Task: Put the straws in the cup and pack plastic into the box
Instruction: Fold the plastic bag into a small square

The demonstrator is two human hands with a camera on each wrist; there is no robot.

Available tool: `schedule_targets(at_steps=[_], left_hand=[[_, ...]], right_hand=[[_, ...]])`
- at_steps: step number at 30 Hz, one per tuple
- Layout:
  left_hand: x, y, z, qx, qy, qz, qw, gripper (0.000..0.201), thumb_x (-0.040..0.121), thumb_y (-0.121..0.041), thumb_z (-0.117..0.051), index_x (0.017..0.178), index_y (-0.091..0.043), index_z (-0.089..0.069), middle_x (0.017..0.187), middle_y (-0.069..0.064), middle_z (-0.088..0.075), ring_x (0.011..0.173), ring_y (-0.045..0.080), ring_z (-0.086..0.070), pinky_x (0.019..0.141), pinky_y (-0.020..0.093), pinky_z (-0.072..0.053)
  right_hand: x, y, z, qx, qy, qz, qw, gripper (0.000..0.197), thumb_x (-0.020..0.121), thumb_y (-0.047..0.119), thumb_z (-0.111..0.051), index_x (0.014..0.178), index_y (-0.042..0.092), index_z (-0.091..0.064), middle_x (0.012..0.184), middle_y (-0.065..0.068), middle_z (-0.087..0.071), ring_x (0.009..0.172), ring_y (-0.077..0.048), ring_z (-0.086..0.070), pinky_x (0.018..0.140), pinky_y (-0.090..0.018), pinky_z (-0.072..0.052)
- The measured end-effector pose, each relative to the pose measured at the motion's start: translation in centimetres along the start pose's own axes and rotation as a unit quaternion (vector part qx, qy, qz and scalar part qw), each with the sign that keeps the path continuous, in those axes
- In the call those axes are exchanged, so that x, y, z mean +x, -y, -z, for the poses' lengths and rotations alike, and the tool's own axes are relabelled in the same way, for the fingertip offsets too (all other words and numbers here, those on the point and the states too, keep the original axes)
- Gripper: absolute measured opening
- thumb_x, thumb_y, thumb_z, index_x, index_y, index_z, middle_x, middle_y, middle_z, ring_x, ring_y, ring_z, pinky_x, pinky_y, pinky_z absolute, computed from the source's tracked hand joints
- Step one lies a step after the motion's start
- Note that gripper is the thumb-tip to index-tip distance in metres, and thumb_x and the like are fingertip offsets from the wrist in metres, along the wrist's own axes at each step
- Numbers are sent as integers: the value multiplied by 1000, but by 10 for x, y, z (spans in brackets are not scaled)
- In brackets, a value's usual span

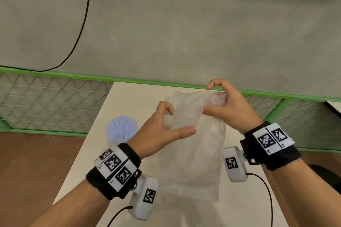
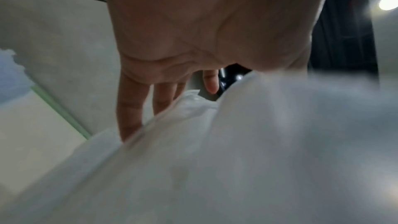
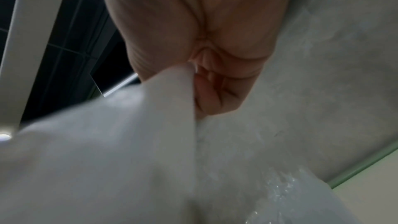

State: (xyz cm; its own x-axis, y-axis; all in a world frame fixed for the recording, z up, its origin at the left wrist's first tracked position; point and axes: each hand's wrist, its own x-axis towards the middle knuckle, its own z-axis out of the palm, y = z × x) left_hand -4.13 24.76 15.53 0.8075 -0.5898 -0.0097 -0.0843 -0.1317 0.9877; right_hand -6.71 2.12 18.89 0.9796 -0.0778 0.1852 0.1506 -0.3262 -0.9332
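A clear plastic bag (image 1: pixel 191 153) hangs above the white table (image 1: pixel 129 97), held up by its top edge, its lower edge loose over the middle of the tabletop. The right hand (image 1: pixel 227 107) pinches the upper right corner of the bag, thumb against curled fingers, with the index finger arched free above; the right wrist view shows the film bunched into the closed fingers (image 3: pixel 215 94). The left hand (image 1: pixel 162 131) holds the upper left edge, its thumb laid across the front of the film and the fingers curled behind it; in the left wrist view the fingers (image 2: pixel 131 108) run down behind the bag's edge, their tips hidden. A bundle of pale blue straws (image 1: pixel 121 131) stands on the table to the left, near its left edge and apart from the bag; whatever holds them is hidden behind the left wrist. The table's far edge meets a green mesh fence (image 1: pixel 46 97), beyond it a grey floor crossed by a black cable (image 1: pixel 86 14). The tabletop under the bag is visible only dimly through the film, and both wrist views are blurred.
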Motion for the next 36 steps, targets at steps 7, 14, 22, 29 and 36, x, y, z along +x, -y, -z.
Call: schedule_targets(at_steps=[7,14,22,29,36], left_hand=[[5,-1,12,-182,-107,20,977,21,95,-14,-60,114,-18,-53,97,16,-61,76,24,-57,65,33,-49],[-10,18,10,-155,93,92,979,71,76,-25,-82,132,-25,-39,103,20,-72,94,27,-70,85,38,-55],[-7,18,11,-148,-22,63,987,33,79,2,-72,112,-3,-65,102,14,-75,92,27,-73,74,31,-61],[-6,17,13,-171,-51,44,983,22,88,3,-63,105,-11,-61,78,9,-74,61,16,-71,43,17,-48],[-12,12,30,-124,68,73,987,34,91,-13,-59,123,-23,-56,80,9,-75,73,21,-72,58,29,-57]], right_hand=[[-12,-5,11,11,-12,-15,1000,58,68,16,-89,113,25,-54,74,-16,-51,67,-27,-49,62,-52,-49],[-17,-10,10,76,-54,-33,995,64,66,21,-87,121,21,-54,78,-5,-66,72,-20,-62,69,-34,-56],[-52,-41,-14,260,71,-193,943,100,48,60,-90,132,17,-55,119,-4,-70,99,-18,-70,72,-33,-60],[-59,-39,-21,196,100,-179,959,56,82,44,-74,127,14,-60,120,-7,-70,107,-23,-68,81,-36,-58],[-56,-35,-13,222,69,-202,951,23,88,23,-65,107,15,-75,105,-9,-74,89,-18,-73,69,-28,-60]])
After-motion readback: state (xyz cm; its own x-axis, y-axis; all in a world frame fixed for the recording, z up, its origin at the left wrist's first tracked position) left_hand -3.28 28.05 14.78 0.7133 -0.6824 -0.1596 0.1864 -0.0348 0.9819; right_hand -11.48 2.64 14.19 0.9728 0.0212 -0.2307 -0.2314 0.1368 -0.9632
